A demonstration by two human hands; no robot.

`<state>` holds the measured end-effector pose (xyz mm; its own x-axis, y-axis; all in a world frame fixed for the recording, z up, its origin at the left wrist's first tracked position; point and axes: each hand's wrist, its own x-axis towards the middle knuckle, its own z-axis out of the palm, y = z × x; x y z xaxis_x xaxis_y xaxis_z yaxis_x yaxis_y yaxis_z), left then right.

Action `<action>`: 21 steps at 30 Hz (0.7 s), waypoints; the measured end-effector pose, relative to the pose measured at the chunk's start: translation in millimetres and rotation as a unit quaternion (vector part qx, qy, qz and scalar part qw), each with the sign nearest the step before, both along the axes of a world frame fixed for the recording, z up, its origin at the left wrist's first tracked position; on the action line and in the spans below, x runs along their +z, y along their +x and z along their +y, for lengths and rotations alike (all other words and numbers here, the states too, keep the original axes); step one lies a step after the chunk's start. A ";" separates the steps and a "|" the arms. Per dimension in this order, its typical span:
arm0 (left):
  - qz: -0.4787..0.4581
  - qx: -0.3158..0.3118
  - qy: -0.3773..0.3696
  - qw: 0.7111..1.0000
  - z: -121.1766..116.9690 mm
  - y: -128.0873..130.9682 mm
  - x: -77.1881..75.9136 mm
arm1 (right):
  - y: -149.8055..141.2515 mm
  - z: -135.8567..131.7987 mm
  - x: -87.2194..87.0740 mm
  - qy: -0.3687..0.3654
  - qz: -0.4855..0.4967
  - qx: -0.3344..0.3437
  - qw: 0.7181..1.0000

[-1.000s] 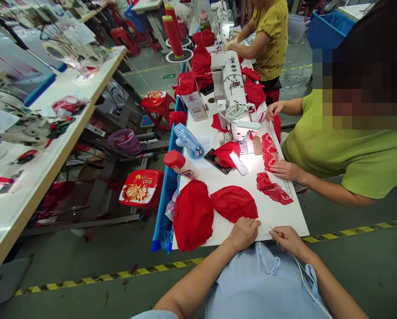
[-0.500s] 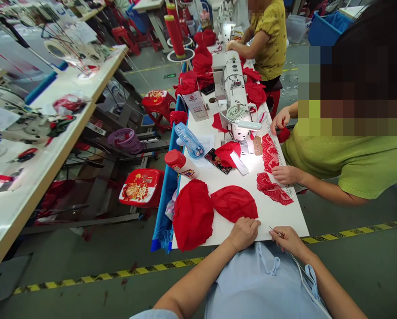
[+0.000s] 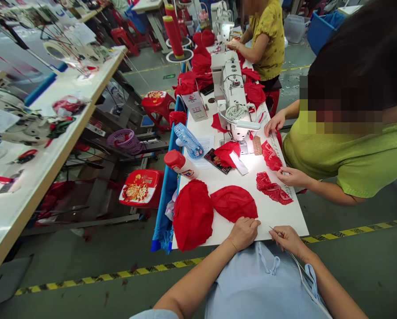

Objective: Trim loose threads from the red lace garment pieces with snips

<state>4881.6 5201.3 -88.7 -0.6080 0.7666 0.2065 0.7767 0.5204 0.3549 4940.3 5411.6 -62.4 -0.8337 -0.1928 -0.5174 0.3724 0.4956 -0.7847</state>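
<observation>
On the white work surface (image 3: 271,212), the large rounded red mesh piece (image 3: 193,215) and the smaller red fabric dome (image 3: 234,203) lie where they lay a second ago. The left hand (image 3: 244,232) has not moved; its fingers rest curled together at the dome's near edge. The right hand (image 3: 287,239) keeps a thin metal needle-like tool (image 3: 274,229) pinched. Only the co-worker's hand (image 3: 291,176) has shifted, bunching the red lace strip (image 3: 271,156).
</observation>
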 end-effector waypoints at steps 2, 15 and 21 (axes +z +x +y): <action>0.001 -0.001 0.001 1.000 -0.1 0.0 -0.3 | 0.4 0.0 -0.6 0.001 0.001 -0.001 1.000; -0.002 -0.002 -0.005 1.000 -0.1 -0.6 1.5 | -0.7 -0.5 1.7 0.006 -0.002 0.002 1.000; -0.018 -0.001 -0.021 1.000 0.1 -0.2 0.9 | -0.7 -0.1 2.5 0.004 -0.003 0.002 1.000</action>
